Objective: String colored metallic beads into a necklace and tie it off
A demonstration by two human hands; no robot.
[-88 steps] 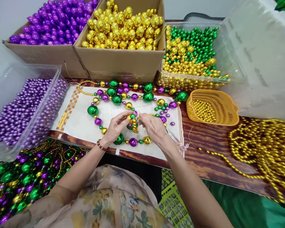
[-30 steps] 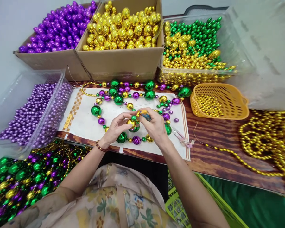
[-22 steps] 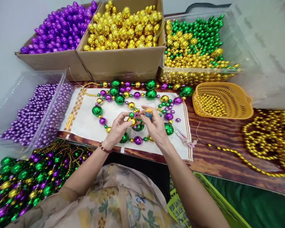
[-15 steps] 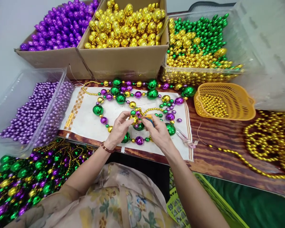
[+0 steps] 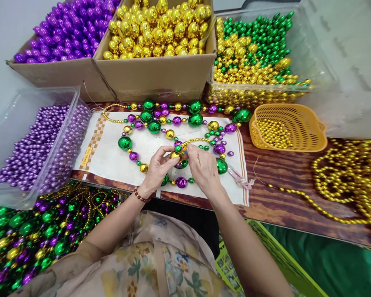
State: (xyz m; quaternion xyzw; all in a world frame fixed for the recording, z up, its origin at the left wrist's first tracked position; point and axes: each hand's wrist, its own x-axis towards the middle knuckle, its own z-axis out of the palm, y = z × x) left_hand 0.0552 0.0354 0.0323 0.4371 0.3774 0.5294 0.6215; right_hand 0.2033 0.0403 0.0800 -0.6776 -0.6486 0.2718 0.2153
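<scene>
A strung bead necklace in green, purple and gold [image 5: 125, 143] lies looped on a white towel [image 5: 105, 165]. My left hand [image 5: 157, 168] pinches a large gold bead [image 5: 174, 155] of it between thumb and fingers. Close beside that bead, my right hand [image 5: 202, 167] is closed around a small tool, of which only a bit of blue shows at the fingertips; its kind is hidden. A strand of small gold beads [image 5: 199, 140] runs off to the right from the fingers. Loose purple and green beads [image 5: 230, 153] are scattered past my right hand.
Behind the towel stand cardboard boxes of purple and gold beads [image 5: 154, 76] and a clear bin of green and gold beads [image 5: 259, 86]. A purple-bead bin [image 5: 54, 148] is at left. An orange basket [image 5: 309, 128] and gold strands [image 5: 343, 177] lie right; pink-handled scissors [image 5: 243, 181] rest near the towel's edge.
My right hand has turned over so its back faces up, and the orange part of the small tool is now hidden. My left hand keeps the gold bead; the view has shifted slightly.
</scene>
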